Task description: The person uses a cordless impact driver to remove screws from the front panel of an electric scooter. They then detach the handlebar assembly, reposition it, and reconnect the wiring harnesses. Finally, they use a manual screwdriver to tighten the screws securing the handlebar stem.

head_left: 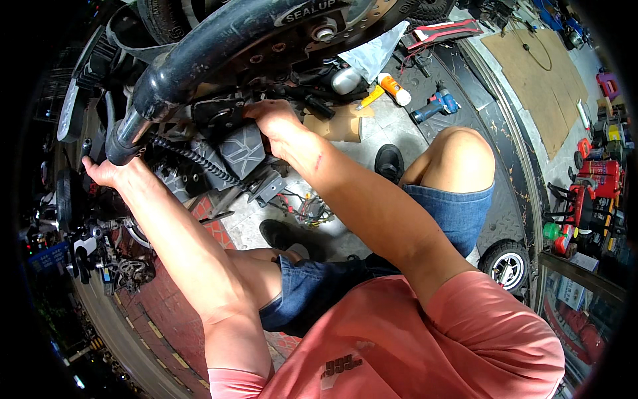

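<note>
A large black tube [199, 56] with a bare metal section, apparently part of an electric scooter, crosses close in front of me. At its lower left end is my left hand [106, 171], palm turned up. The tube covers most of that hand's fingers, so its grip is hidden. My right hand [269, 116] curls its fingers at the dark machinery beside a grey ridged footplate [240, 153]. What those fingers hold is in shadow. Between my hands runs a black corrugated cable sleeve [199, 161]. Loose coloured wires [311, 207] hang below the footplate.
To the right lie a blue cordless drill [435, 105], an orange-and-white bottle [394, 89], a yellow tube [371, 98] and cardboard [335, 125]. A small wheel [505, 266] sits near my knee. Red tools [598, 178] line the right side; a paved road [126, 332] runs at left.
</note>
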A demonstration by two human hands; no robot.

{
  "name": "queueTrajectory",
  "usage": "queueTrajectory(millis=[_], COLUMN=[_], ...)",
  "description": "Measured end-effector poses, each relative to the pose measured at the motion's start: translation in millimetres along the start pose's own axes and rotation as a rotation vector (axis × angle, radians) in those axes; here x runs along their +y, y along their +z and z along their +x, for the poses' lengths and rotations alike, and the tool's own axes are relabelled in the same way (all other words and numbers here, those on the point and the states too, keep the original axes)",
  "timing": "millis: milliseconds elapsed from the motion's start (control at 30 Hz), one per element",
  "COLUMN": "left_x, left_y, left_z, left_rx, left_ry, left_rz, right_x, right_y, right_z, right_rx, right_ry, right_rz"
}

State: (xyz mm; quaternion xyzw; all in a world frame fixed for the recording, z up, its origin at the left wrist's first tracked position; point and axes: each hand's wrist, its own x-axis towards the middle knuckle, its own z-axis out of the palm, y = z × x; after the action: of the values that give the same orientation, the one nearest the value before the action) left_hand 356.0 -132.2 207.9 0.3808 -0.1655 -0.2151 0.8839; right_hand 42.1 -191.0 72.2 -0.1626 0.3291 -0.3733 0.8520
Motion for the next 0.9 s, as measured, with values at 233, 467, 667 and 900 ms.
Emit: queueTrajectory(millis=[233, 467, 667, 900], left_x=[-1, -1, -2, -3], left_y=[16, 16, 19, 13], left_z=[-16, -13, -14, -9], left_rx=[0.114, 0.121, 0.129, 0.134], left_ry=[-0.036, -0.004, -0.003, 0.002], left_rz=[0.009, 0.005, -0.014, -0.024], right_x=[-8, -5, -3, -9], right_y=[0, -1, -2, 2], right_z=[-7, -3, 0, -9], right_rx=[-0.009, -0.002, 0.007, -0.019], right_ry=[0.007, 0.017, 0.0, 0.073], right_rz=[-0.006, -0.01, -0.022, -0.005])
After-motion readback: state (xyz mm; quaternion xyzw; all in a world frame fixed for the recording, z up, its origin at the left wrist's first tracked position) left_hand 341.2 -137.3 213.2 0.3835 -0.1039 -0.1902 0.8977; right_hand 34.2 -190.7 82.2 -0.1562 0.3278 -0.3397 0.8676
